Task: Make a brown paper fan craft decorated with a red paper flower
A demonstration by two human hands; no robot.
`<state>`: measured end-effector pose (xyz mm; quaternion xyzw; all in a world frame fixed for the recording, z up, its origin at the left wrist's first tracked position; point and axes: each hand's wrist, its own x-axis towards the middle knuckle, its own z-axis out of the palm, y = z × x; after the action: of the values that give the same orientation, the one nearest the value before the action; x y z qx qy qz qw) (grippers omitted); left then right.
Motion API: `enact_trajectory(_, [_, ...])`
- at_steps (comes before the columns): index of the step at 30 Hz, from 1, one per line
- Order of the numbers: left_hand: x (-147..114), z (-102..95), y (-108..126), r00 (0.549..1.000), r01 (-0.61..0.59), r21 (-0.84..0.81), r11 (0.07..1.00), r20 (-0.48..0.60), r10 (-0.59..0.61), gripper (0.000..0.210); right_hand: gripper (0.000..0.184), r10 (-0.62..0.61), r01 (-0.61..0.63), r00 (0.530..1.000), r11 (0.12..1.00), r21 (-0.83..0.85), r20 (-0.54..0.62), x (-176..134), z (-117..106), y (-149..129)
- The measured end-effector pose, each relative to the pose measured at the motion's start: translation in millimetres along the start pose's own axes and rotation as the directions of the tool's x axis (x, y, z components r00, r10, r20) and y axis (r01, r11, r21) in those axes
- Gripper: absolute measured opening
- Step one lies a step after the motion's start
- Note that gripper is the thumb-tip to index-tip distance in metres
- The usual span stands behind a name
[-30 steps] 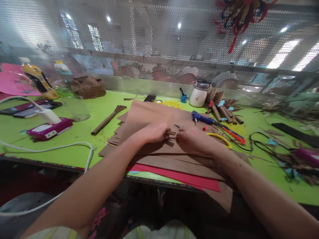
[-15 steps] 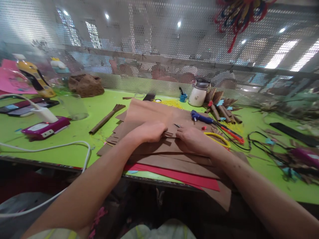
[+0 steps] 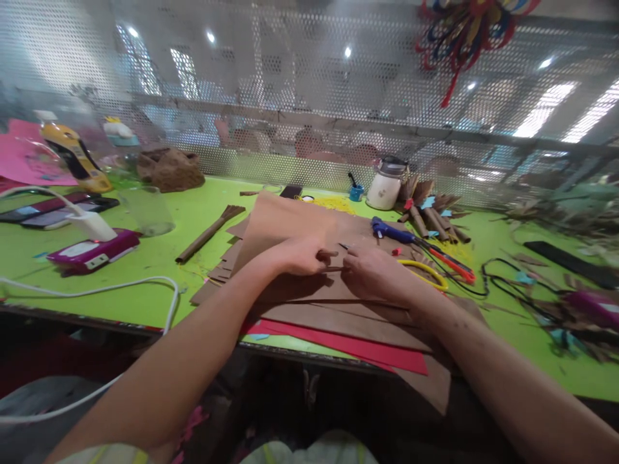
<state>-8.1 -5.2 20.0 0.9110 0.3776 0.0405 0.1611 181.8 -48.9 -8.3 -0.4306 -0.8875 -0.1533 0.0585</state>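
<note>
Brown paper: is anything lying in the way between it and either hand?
Nothing visible: the left hand and right hand are both at the brown paper. The blue tool lies beyond the right hand, off to the right.

Lime-green table (image 3: 157, 256) before a perforated grey screen (image 3: 309, 77), bright lights (image 3: 347, 51) high up.

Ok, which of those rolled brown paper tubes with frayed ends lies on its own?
The slim brown paper tube left of the stacked brown paper sheets; the other brown paper tubes are bunched together beside the white, grey-topped jug.
</note>
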Motion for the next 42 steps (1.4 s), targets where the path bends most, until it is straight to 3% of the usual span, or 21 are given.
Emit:
enact_trajectory(5, [1.4, -1.1, 1.2, 0.999, 0.038, -0.321, 0.946, 0.016, -0.035, 0.023, 0.011, 0.060, -0.060, 0.998, 0.998, 0.025, -0.033, 2.2, -7.3, 1.8])
enact_trajectory(11, [5.9, 13.5, -4.3, 0.999, 0.044, -0.731, 0.680, 0.043, -0.018, 0.013, 0.010, 0.042, -0.043, 0.998, 0.999, -0.014, -0.050, 6.0, -5.1, 13.6])
enact_trajectory(16, [8.7, 19.2, -5.8, 0.996, 0.083, -0.803, 0.590, 0.079, -0.033, 0.014, 0.012, 0.055, -0.052, 0.994, 0.998, 0.038, -0.091, 5.7, -5.4, 14.0])
enact_trajectory(20, [7.1, 17.1, -3.6, 0.993, 0.118, -0.807, 0.578, 0.077, -0.094, 0.013, 0.009, 0.105, -0.065, 0.982, 0.969, 0.239, -0.157, 4.7, -5.5, 13.7])
enact_trajectory(24, [6.1, 14.3, -2.8, 0.991, 0.100, -0.746, 0.659, 0.017, -0.131, 0.012, 0.035, 0.197, -0.035, 0.955, 0.818, 0.574, -0.223, 5.9, 1.9, 21.9])
enact_trajectory(27, [6.4, 13.6, -3.0, 0.987, 0.120, -0.693, 0.711, 0.006, -0.162, 0.011, 0.049, 0.285, -0.108, 0.952, 0.653, 0.749, -0.111, 7.4, 10.7, 29.7])
enact_trajectory(34, [9.6, 17.8, -1.9, 0.989, 0.124, -0.735, 0.667, 0.039, -0.142, 0.018, 0.028, 0.221, -0.267, 0.947, 0.147, 0.953, 0.231, 9.0, 18.0, 24.7])
enact_trajectory(38, [8.2, 18.7, 3.1, 0.994, 0.077, -0.745, 0.663, 0.004, -0.110, 0.017, 0.027, 0.312, -0.295, 0.913, 0.060, 0.954, 0.263, 9.0, 13.9, 17.6])
enact_trajectory(42, [5.7, 17.9, 8.0, 0.995, 0.047, -0.681, 0.730, -0.031, -0.093, 0.017, 0.027, 0.356, -0.282, 0.906, 0.102, 0.954, 0.230, 9.2, 13.8, 15.9])
